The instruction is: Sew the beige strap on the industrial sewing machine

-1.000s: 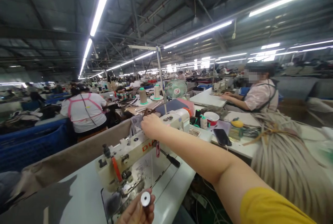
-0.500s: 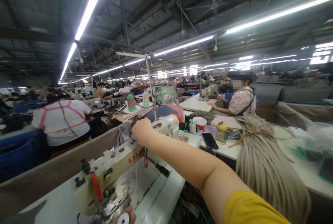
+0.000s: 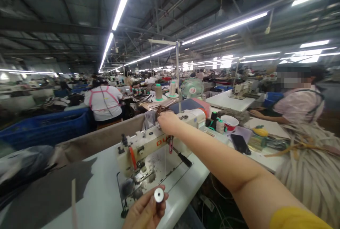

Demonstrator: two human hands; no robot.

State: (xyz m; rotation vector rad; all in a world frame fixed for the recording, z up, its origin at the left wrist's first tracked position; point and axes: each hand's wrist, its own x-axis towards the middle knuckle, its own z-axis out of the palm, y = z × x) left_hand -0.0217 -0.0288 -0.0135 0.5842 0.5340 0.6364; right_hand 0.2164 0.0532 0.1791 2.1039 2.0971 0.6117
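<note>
We hold a small round silver metal bobbin (image 3: 159,195) in our left hand (image 3: 147,209), near us and low in the scene. The thumb and fingers are closed around it, and its flat end, with a dark hole in the middle, faces us. Our right hand (image 3: 170,123) is farther off, at the top of a long cream-coloured metal sewing machine (image 3: 148,137), well apart from the bobbin. Its fingers are bent in, but we see mostly the back of it, so we cannot tell if it has hold of anything. A thin white thread (image 3: 165,161) hangs down below it.

We can read the big orange letters "DU" (image 3: 160,142) on the side of the machine; our hand and arm are close to where they end.

The machine sits on a smooth pale desk (image 3: 103,193). On the right we see a flat black phone (image 3: 240,144), a round white and red bowl (image 3: 230,122) and a big bundle of long beige strips (image 3: 310,183). Far off stands a round green fan (image 3: 191,89). One person in a white shirt with pink straps (image 3: 104,103) is on the far left, and another in a pale pink shirt (image 3: 297,105) is on the right. Long white lights (image 3: 225,27) hang under the dark roof.
</note>
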